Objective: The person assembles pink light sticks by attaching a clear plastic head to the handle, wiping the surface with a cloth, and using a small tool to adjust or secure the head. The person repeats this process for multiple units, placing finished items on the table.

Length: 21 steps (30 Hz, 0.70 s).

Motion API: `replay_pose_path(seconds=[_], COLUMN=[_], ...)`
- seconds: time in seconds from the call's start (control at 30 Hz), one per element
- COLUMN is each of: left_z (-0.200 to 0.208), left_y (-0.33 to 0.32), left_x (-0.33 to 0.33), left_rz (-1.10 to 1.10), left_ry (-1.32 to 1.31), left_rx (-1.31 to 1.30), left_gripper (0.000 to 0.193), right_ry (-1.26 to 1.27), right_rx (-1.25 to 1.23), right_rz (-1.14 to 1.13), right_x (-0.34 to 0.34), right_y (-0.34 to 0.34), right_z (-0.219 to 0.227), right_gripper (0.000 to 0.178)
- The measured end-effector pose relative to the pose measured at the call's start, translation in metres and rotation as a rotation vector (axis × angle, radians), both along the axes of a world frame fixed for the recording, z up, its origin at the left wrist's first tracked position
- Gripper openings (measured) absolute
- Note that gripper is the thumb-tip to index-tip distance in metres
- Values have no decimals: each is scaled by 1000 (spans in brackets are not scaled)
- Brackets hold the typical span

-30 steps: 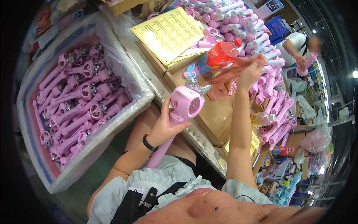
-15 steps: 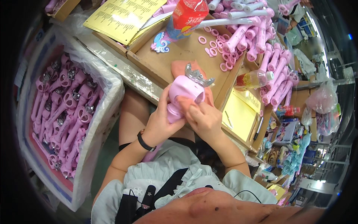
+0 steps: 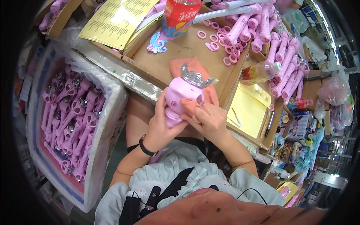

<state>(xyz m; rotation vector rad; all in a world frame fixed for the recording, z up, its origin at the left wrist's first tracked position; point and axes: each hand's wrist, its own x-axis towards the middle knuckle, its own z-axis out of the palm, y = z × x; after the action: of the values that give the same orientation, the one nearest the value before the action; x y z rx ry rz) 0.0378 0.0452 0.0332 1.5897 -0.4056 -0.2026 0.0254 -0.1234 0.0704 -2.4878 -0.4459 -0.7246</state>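
In front of my body my left hand is closed round the neck of a pink toy wand. Its rounded head has openings in the side and carries a silver crown, tilted up and away from me. The handle runs down toward my lap, mostly hidden by my wrist and clothes. With pinched fingers my right hand presses a bit of orange cloth against an opening in the wand's head. The rest of the cloth spreads behind the wand, over the cardboard tray.
A lined crate of crowned pink wands stands at my left. The cardboard tray ahead holds pink rings, a red-labelled bottle and a blue-white ornament. Pink handles pile up at right, beside another bottle and yellow paper.
The wand has turned slightly in my left hand, so a round hole in its head now shows. My right hand's pinch on the cloth has shifted a little. The whole view has moved slightly.
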Motion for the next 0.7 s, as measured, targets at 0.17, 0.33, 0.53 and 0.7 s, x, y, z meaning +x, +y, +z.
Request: replay_pose_path(seconds=[0.17,0.33,0.53,0.7], left_z=[1,2,1,-1], left_y=[0,0,1,1], left_x=[1,0,-2,-2], left_rz=[-17,-4,12,15], left_ry=[31,-9,-13,-19], left_rx=[-29,1,8,11], left_gripper=[92,91,92,93], right_ry=[62,-95,-62,45], right_rx=[38,-80,-7,-48], right_rz=[-44,-2,1,-58], right_x=[-2,-1,0,-1], right_y=[0,3,2,0], right_z=[0,-3,-4,-1], right_gripper=[48,47,44,50])
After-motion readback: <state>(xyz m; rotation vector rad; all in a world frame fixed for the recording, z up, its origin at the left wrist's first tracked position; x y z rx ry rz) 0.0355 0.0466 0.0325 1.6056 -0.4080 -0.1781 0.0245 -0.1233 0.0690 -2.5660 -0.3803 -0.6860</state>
